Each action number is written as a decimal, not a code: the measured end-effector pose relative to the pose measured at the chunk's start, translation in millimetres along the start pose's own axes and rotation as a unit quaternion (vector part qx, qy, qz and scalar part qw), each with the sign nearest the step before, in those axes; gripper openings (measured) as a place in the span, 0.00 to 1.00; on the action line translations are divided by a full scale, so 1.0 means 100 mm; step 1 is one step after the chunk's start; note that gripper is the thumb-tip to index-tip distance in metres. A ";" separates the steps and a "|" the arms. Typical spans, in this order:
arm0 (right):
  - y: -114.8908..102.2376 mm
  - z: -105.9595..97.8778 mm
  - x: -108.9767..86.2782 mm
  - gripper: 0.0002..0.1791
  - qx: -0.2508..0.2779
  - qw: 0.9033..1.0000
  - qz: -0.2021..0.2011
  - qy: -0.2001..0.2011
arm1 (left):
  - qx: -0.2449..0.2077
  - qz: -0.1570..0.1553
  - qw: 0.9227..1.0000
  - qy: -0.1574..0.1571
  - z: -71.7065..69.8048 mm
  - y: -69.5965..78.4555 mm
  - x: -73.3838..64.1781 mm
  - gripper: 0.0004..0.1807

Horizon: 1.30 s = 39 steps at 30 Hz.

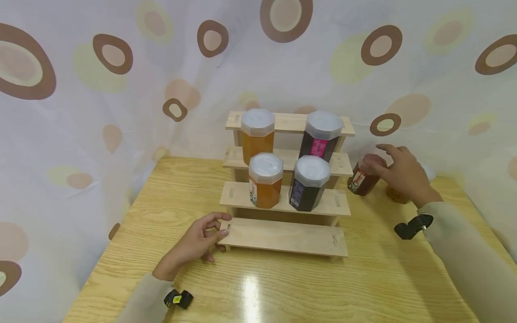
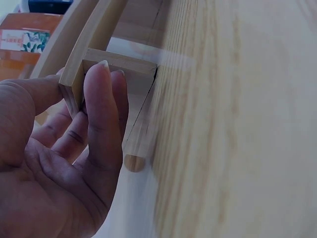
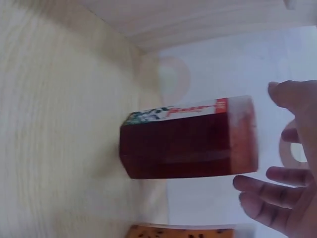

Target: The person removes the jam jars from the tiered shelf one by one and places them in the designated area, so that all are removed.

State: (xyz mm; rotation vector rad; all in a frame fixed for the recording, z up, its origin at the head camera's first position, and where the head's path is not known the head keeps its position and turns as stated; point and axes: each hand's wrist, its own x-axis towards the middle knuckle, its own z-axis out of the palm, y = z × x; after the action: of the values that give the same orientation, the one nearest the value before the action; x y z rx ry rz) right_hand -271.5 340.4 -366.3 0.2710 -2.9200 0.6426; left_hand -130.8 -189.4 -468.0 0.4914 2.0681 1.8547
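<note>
My left hand grips the left end of the lowest board of a wooden stepped rack. In the left wrist view the fingers curl about that board end. My right hand hovers over a dark red jar, right of the rack. From the right wrist, the fingers are spread around the lid end of the jar, with a gap visible between them and it. The jar is upright, with a white label and a clear lid.
On the rack's middle boards stand two amber jars and two dark jars with clear lids. Another jar, partly hidden by my right hand, stands on the wooden table. A patterned cloth hangs behind.
</note>
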 end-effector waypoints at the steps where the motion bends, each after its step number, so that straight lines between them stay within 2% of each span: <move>1: 0.00 -0.03 0.00 0.43 0.001 1.000 -0.002 0.012 | -0.001 0.000 1.000 0.000 0.00 0.00 0.00 0.22; 8: -0.10 -0.21 0.00 0.35 0.011 0.994 -0.020 0.105 | 0.001 0.003 1.000 -0.001 0.00 0.00 0.00 0.21; 15: -0.36 -0.35 0.00 0.34 0.048 0.988 -0.062 0.130 | -0.001 -0.001 1.000 0.001 -0.01 0.01 0.00 0.21; 18: -0.47 -0.37 -0.01 0.30 0.069 0.982 -0.095 0.152 | -0.001 -0.002 1.000 0.001 0.00 0.01 0.00 0.21; 23: -0.63 -0.38 0.01 0.30 0.087 0.966 -0.149 0.193 | 0.001 0.000 1.000 0.002 0.00 0.00 0.01 0.21; 39: -1.12 -0.41 0.00 0.34 0.107 0.942 -0.240 0.211 | -0.002 -0.007 1.000 0.003 0.00 0.00 0.00 0.21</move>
State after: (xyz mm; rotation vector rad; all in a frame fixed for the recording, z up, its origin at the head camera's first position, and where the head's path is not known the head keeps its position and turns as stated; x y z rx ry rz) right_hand -244.4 257.8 -284.7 0.7394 -2.2547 0.8109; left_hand -130.9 -189.3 -467.5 0.4684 2.0657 1.8543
